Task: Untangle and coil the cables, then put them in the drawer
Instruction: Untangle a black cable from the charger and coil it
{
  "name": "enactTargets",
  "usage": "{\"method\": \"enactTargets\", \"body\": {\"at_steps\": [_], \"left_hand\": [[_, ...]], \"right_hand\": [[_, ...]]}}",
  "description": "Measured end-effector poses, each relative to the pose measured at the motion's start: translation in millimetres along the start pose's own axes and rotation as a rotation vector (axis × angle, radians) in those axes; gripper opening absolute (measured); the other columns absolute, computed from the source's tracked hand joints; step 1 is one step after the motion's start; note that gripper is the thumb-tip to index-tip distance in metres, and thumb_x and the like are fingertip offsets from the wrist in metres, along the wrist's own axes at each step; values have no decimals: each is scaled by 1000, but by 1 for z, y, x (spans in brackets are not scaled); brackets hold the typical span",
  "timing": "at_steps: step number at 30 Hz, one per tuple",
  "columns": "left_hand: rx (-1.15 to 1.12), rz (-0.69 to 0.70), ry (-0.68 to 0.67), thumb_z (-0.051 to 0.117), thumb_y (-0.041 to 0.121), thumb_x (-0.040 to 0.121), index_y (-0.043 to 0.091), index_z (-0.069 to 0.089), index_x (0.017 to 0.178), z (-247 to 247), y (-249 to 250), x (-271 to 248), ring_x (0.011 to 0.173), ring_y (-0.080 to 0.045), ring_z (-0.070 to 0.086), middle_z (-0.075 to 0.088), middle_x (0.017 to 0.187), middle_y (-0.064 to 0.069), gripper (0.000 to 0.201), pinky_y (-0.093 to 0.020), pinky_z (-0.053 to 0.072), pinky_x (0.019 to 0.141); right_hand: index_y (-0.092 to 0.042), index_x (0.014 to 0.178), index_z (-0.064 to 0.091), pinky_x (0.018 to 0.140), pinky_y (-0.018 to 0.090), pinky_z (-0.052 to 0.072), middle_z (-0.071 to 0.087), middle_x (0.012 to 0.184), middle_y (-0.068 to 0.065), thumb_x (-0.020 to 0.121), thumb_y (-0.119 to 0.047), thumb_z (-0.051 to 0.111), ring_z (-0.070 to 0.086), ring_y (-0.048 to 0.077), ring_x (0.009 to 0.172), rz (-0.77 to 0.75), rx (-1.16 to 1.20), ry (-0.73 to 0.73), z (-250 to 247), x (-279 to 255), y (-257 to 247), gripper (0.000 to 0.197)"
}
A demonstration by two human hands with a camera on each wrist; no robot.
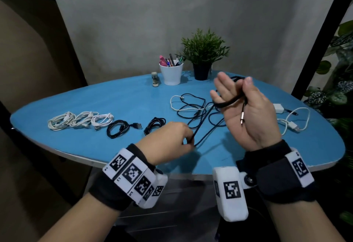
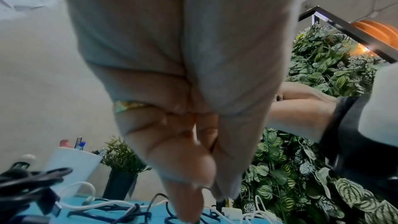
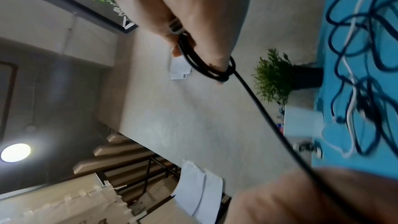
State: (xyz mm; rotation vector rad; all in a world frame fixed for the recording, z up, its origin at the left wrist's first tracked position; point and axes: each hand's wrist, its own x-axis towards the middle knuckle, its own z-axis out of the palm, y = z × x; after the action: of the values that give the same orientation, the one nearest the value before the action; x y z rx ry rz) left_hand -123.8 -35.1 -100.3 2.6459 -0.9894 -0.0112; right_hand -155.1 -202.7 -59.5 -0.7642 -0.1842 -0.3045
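On the left part of the blue tabletop [image 1: 118,96], three coiled white cables [image 1: 80,120] lie in a row, touching one another. Just to their right lie two coiled black cables [image 1: 133,127], slightly apart. The left hand [image 1: 170,142] is held low over the near edge of the tabletop, back of the hand up, forearm angled in from the lower left. Its fingers [image 1: 188,136] are curled together and pinch a strand of the black cable [image 1: 200,123]; the left wrist view shows the fingers [image 2: 193,185] pointing down at the tabletop, pressed close together. From that pinch the black cable runs up and to the right, over the loose tangle of black and white cables [image 1: 191,106] lying at the middle of the tabletop. The right hand [image 1: 246,112] is raised above the tabletop, palm toward the head camera, wrist bent upright. Several turns of the black cable are wound around its extended fingers [image 1: 221,87], which are straight and close together. The thumb [image 1: 248,87] presses the cable against the palm, and the metal plug end [image 1: 242,115] hangs down across the palm. To the right of this hand, a loose white cable with an adapter [image 1: 292,119] lies on the tabletop. At the far edge stand a white pen cup [image 1: 171,73] and a potted plant [image 1: 203,54].
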Motion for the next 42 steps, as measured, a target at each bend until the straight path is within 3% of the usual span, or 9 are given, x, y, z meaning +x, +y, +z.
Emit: {"method": "enactTargets", "body": {"at_steps": [5,7,8,12,16,22,30,35,42], "left_hand": [[9,-54,-64,58,32,89,25,62,81,-8,-6,-5,81,-8,53,53,98,8,12,-30,47,78],[39,-80,-25,58,33,89,23,63,83,-15,-9,-6,83,-10,53,50,96,7,13,-31,47,78],[36,-89,18,58,32,90,22,63,83,-19,-9,-6,82,-12,56,49,94,7,13,-32,48,77],[-326,-151,247,52,19,94,16,56,83,-31,-4,-4,60,-6,67,64,79,-1,13,-29,58,61],[-318,-29,467,55,16,93,20,54,87,-42,0,5,70,8,60,65,79,9,8,-13,46,65],[-155,72,660,59,8,88,10,64,91,-61,-8,38,87,-17,60,62,89,2,6,-30,47,83],[92,-139,464,57,25,92,15,67,94,-68,-21,73,81,-20,52,57,91,1,14,-30,41,72],[99,-161,207,57,19,91,8,68,88,-47,-21,79,80,-27,60,66,91,-11,15,-36,49,68],[-60,-89,-166,57,14,88,12,62,82,-29,-3,66,60,-11,68,69,77,-6,8,-21,49,53]], "right_hand": [[-18,81,53,92,23,40,62,109,-4,101,-20,38,39,14,124,-198,-344,111,-12,8,1,25],[-20,83,55,88,20,36,54,92,-18,100,-22,41,53,0,89,-255,-695,97,-18,8,6,22],[-19,86,56,89,20,36,53,90,-21,100,-23,42,54,-6,98,-260,-865,68,-21,7,8,20],[-9,94,49,87,36,45,63,98,-2,99,-26,39,58,17,101,-242,-1323,-97,-27,6,14,20],[-9,87,46,61,26,42,65,78,3,100,-27,37,59,13,74,-124,-1455,-214,-21,8,12,23],[-6,78,60,56,33,39,52,58,9,92,-49,45,48,16,52,-18,-1527,-369,-23,15,15,47],[-14,69,45,55,29,35,26,41,-9,101,-34,34,24,10,40,59,-734,-155,-23,37,-11,40],[-14,73,46,53,26,38,49,50,0,102,-33,31,39,13,43,19,-365,-44,-9,48,-32,38],[-7,85,54,83,33,55,61,116,19,103,-26,31,66,24,99,-28,-90,47,-12,61,-32,34]]}}
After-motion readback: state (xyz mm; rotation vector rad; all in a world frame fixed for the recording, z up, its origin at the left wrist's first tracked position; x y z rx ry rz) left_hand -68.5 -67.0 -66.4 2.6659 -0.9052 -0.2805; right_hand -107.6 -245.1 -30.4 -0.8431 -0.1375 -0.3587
